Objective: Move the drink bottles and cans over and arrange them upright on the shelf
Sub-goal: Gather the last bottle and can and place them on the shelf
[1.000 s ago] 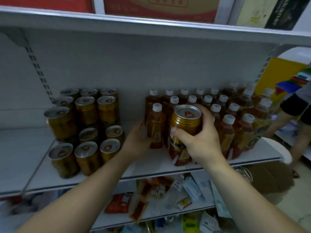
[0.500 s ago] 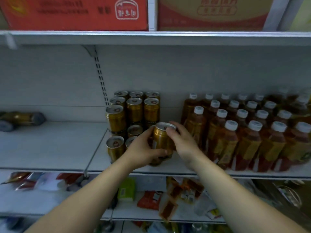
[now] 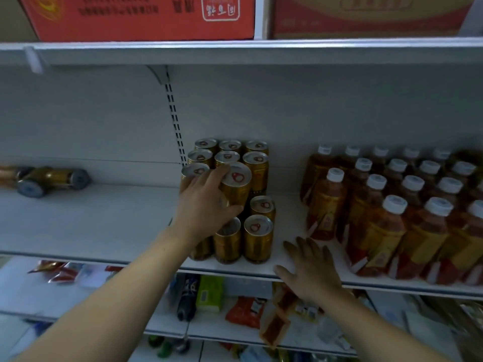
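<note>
While the left hand (image 3: 206,205) wraps round a gold can (image 3: 235,186), it sets that can on top of the low cans (image 3: 257,237), in the second layer beside the other stacked cans (image 3: 256,168), most likely so the stack fills up neat and each can stands straight. Over to the right, the right hand (image 3: 311,267) is spread wide and holds nothing, lying flat on the front edge of the shelf (image 3: 104,226) between the cans and the bottles (image 3: 386,218), maybe to steady the person. More cans (image 3: 49,178) lie on their sides far off to the left, so I think they must be stood up too.
</note>
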### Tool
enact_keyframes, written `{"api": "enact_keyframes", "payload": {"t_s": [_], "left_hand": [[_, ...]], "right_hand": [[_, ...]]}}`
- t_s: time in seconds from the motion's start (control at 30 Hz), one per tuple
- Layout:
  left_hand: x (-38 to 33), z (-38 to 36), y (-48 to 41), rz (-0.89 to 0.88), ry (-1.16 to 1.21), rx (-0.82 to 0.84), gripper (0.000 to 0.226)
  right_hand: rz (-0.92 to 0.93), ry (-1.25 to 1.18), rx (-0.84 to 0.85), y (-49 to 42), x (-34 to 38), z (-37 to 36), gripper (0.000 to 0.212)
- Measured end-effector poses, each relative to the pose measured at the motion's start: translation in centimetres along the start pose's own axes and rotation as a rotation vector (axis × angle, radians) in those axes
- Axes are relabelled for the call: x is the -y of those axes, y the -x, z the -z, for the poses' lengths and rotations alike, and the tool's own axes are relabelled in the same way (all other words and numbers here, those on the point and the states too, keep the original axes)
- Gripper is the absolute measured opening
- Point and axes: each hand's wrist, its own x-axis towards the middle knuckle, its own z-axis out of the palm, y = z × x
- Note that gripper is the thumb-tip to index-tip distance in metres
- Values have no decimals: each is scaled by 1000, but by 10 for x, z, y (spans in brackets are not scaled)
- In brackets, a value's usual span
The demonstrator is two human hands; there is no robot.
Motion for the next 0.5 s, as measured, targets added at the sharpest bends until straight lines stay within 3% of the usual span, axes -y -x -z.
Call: {"api": "enact_keyframes", "payload": {"t_s": [0.07, 0.17, 0.27, 0.5], "left_hand": [[8, -5, -8, -77, -185, -2, 85], [22, -15, -14, -35, -334, 67, 86], [32, -19, -16, 59, -293, 113, 88], [34, -24, -18, 61, -282, 131, 93]], "right_hand": [[2, 31, -23, 0, 1, 0, 83], [4, 44, -46, 2, 2, 1, 81], [-2, 55, -39, 3, 3, 2, 80], [-18, 43, -14, 3, 4, 2, 83]]}}
